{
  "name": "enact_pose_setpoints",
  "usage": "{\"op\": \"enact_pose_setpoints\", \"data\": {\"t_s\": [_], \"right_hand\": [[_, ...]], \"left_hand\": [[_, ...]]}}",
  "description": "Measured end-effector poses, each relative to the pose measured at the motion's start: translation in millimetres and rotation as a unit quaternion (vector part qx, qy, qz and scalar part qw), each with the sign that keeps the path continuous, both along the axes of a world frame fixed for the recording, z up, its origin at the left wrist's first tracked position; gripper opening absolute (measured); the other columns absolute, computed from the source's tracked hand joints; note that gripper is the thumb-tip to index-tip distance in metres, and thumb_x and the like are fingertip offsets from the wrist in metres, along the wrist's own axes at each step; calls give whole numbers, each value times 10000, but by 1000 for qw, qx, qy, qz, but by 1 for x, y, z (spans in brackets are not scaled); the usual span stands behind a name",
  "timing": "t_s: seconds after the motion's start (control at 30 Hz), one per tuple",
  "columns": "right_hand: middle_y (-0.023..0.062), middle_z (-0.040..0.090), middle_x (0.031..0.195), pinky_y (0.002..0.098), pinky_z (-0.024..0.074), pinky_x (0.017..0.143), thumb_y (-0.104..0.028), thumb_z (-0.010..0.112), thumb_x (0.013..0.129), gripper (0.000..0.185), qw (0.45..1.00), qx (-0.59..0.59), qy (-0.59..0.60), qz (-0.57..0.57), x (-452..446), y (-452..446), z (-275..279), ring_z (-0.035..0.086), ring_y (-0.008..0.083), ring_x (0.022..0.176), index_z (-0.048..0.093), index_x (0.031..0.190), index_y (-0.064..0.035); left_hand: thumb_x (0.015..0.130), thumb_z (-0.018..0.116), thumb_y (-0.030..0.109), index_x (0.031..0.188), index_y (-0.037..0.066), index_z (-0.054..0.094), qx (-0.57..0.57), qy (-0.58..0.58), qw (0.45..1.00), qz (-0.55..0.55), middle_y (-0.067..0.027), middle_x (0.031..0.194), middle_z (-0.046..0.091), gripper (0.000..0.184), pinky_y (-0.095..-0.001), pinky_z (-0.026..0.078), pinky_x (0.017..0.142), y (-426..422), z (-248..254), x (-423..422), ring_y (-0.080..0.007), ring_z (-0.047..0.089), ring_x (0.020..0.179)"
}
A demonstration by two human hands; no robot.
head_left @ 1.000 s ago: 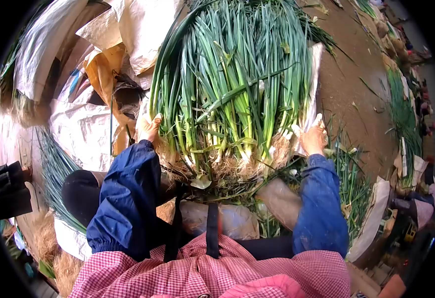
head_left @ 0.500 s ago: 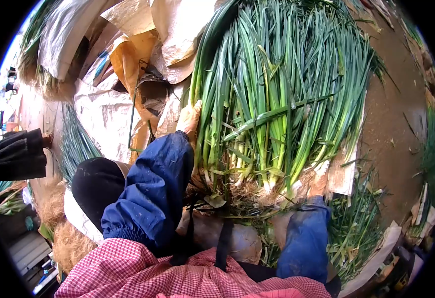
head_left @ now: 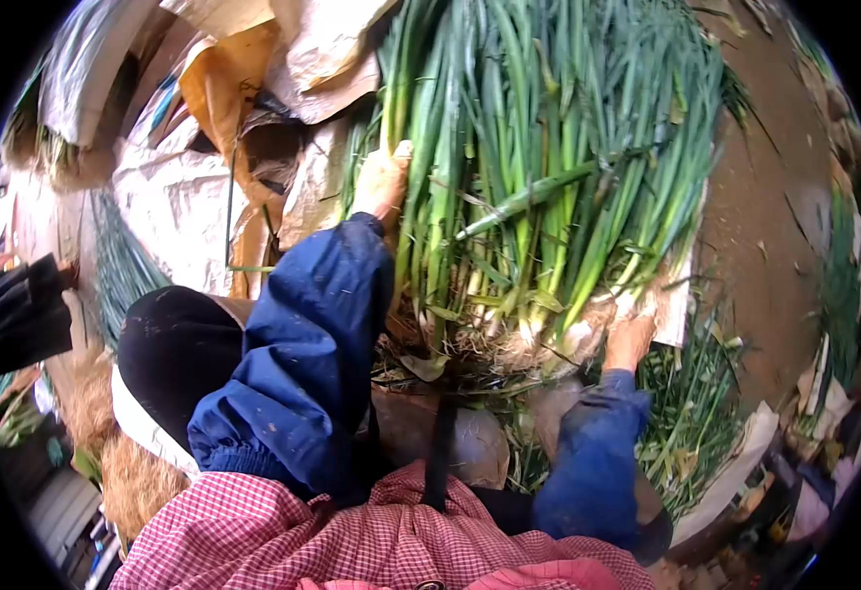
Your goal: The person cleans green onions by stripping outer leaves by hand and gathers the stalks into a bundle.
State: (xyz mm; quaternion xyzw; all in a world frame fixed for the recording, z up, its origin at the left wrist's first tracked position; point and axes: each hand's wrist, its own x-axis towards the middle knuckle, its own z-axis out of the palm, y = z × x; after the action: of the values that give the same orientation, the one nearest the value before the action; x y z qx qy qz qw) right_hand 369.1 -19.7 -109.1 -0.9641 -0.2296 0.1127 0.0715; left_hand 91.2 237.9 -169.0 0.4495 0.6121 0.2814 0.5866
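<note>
A thick pile of long green onion stalks (head_left: 548, 147) lies ahead of me, leaves pointing away and pale roots towards my lap. My left hand (head_left: 383, 182) is closed around stalks at the left edge of the pile, partway up from the roots. At the right end of the root side, my right hand (head_left: 631, 332) is closed on the white root ends of stalks. One bent leaf crosses over the middle of the pile. Loose roots and trimmings (head_left: 479, 344) lie just below the pile.
Crumpled pale sacks (head_left: 179, 197) and an orange-brown sheet (head_left: 219, 93) lie at the left. More green stalks (head_left: 127, 265) are beside my knee. Cut leaves (head_left: 691, 423) are heaped at the lower right, beside brown ground (head_left: 770, 275). A person's dark sleeve (head_left: 22, 320) shows at the far left.
My left hand has moved up along the stalks at the left edge and grips them higher. My right hand has closed on root ends at the right, and the view has shifted.
</note>
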Motion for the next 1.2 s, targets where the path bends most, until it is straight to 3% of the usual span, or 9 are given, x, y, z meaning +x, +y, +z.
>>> {"op": "enact_pose_setpoints", "data": {"t_s": [0.07,0.17,0.27,0.33,0.43,0.63,1.03,1.1,1.2], "right_hand": [[144,596,1000,329,475,796,-177,532,853,315,949,303,81,43,-27,-5,19,578,252,906,516,1125,-18],[104,631,922,315,487,740,-256,588,823,235,934,280,204,85,-97,7,50,605,223,834,624,960,-67],[104,596,973,321,481,724,-276,603,819,289,956,-40,-24,289,-129,33,44,581,210,874,578,1018,-68],[47,579,766,300,453,574,-248,580,844,202,950,-95,206,215,-121,55,76,536,144,647,587,932,-66],[36,551,653,298,397,473,-248,564,854,201,938,138,264,178,-112,39,146,479,135,531,593,829,-50],[75,604,782,248,493,495,-202,603,839,248,724,188,653,115,-179,3,110,580,119,645,583,954,17],[103,600,659,342,409,500,-189,552,857,183,915,271,161,251,-229,-21,66,552,198,557,612,767,-42],[17,579,650,173,340,374,-151,519,892,193,728,464,494,-103,-230,-41,117,481,58,472,605,798,-5],[7,559,679,167,388,358,-245,480,915,270,598,667,389,-216,-183,-77,140,476,52,447,519,1043,-11]], "left_hand": [[884,515,382,816,32,593,40,74,996,-36,-2,615,499,365,-259,368,493,6,-5,-10,-83,460,558],[838,474,491,805,24,645,236,420,860,-169,-167,584,581,498,-377,459,554,13,5,-29,-320,581,566],[835,493,446,824,7,638,238,508,819,-124,-185,806,619,462,-363,475,647,-16,96,-31,-288,599,672],[843,548,297,892,17,596,78,67,993,-62,-103,754,581,288,-318,473,625,-22,132,-44,-175,548,631],[848,559,206,938,35,544,-84,-371,925,1,-5,646,522,194,-289,465,587,-95,199,-70,-120,499,571],[772,640,76,926,-19,546,-174,-352,919,10,-99,813,616,204,-344,532,748,-243,191,-66,-186,624,744],[841,512,27,890,-22,543,-291,-338,891,86,-100,720,585,75,-294,497,465,-262,159,-79,-182,570,570],[872,477,46,948,-26,553,-288,-306,906,48,-86,701,568,129,-251,455,466,-246,173,-74,-154,527,536],[864,501,55,891,43,496,-292,-357,887,10,-84,679,563,30,-250,442,430,-244,164,-67,-155,530,519]]}}
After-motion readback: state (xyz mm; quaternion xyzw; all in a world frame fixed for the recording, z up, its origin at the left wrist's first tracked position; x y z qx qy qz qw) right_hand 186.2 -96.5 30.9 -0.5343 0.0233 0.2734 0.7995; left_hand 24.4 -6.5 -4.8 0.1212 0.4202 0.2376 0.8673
